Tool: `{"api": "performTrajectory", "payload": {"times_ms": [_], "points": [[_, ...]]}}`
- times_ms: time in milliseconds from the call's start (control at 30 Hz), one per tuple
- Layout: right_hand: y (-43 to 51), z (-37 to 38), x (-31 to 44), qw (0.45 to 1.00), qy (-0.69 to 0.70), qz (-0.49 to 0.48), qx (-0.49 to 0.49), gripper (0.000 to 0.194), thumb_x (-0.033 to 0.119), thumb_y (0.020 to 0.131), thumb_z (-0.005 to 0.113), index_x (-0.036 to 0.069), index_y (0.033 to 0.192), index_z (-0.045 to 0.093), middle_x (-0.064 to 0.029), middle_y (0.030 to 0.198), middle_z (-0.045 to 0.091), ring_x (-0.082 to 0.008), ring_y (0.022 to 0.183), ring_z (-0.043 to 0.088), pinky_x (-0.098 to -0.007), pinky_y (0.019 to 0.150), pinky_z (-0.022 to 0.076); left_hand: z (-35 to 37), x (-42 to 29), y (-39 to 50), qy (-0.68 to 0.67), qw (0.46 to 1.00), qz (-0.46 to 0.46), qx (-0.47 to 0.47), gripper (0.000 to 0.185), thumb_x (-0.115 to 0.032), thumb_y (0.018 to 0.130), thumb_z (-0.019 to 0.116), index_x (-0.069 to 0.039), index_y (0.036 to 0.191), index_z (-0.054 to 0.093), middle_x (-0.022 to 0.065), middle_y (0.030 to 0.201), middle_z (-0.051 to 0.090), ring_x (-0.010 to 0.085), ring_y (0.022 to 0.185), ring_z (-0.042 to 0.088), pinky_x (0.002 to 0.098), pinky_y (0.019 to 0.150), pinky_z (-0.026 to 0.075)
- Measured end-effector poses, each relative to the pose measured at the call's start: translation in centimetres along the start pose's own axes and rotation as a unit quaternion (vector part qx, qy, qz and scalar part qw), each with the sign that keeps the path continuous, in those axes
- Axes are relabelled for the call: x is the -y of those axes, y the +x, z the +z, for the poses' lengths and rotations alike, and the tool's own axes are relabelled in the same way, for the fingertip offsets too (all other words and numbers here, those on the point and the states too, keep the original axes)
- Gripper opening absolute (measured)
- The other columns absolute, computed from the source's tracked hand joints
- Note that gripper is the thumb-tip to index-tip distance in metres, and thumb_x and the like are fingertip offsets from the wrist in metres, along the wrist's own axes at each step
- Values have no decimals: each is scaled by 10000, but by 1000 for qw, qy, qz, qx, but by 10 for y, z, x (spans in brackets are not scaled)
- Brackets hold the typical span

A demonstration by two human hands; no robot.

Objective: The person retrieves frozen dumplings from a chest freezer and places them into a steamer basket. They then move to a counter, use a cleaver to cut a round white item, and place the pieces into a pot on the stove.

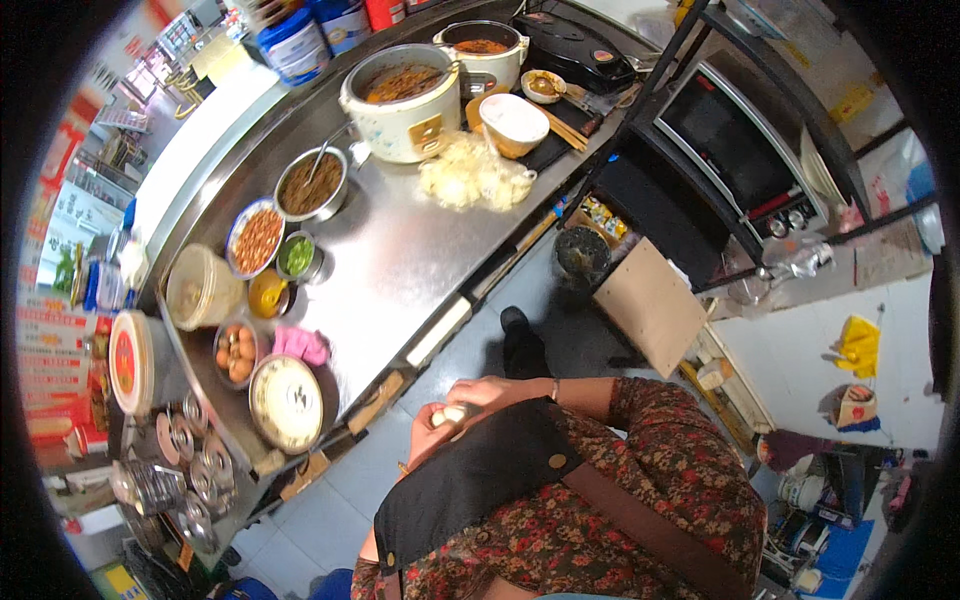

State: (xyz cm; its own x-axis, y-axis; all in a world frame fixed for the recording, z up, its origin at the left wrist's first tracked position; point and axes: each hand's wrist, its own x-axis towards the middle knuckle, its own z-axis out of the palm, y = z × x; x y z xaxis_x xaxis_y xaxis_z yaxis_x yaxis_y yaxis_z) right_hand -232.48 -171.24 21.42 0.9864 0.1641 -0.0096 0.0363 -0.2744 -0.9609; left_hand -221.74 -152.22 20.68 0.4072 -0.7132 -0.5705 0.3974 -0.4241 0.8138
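Both hands meet in front of the black apron, close to the front edge of the steel counter (382, 300). In my left hand (425, 433) are small white rounded pieces (450, 414), too small to identify. My right hand (487, 391) bends over them from the other side, fingers curled; its fingertips are partly hidden. On the counter nearest the hands lie a patterned cream bowl (286, 403), a pink cloth (301, 345) and a tub of brown eggs (235, 352). Farther off are bowls of peanuts (256, 238), chopped greens (296, 255) and brown paste (311, 182).
Two white cookers (405, 112) (484, 56) with reddish food stand at the counter's back, beside a bag of pale food (472, 172) and a white bowl (514, 118). A black shelf rack with an oven (735, 142), a cardboard sheet (651, 306) and a dark bucket (582, 253) are at the right.
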Motion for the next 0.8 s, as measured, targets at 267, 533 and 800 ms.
{"api": "performTrajectory", "payload": {"times_ms": [267, 533, 800], "points": [[-93, -349, -208, 715, -232, 208, -625, 128, 88, 780, 615, 18, 870, 559, -145, 735, 552, -274, 684, 559, -363, 645, 461, 23, -48, 193, 126, 940, 153, -277, 336, -7, 723, 621, -23, 1017, 459, 80, 895, 526, 144, 814, 521, 271, 738, 462], [-97, -578, -302, 604, -50, 477, -637, 765, 329, 798, 706, -128, 1303, 357, -289, 1287, 451, -382, 1168, 481, -429, 948, 444, 8, -85, 311, 182, 926, 130, -303, 406, -32, 754, 648, 20, 1101, 444, 103, 1022, 516, 170, 913, 523, 280, 827, 445], [-100, -618, -335, 531, 218, 364, -734, 213, 128, 800, 645, -16, 930, 556, -145, 946, 576, -262, 808, 552, -371, 780, 485, 4, -76, 328, 177, 925, 109, -317, 507, -69, 762, 701, -2, 1218, 490, 128, 1174, 515, 230, 1074, 530, 332, 858, 496]]}}
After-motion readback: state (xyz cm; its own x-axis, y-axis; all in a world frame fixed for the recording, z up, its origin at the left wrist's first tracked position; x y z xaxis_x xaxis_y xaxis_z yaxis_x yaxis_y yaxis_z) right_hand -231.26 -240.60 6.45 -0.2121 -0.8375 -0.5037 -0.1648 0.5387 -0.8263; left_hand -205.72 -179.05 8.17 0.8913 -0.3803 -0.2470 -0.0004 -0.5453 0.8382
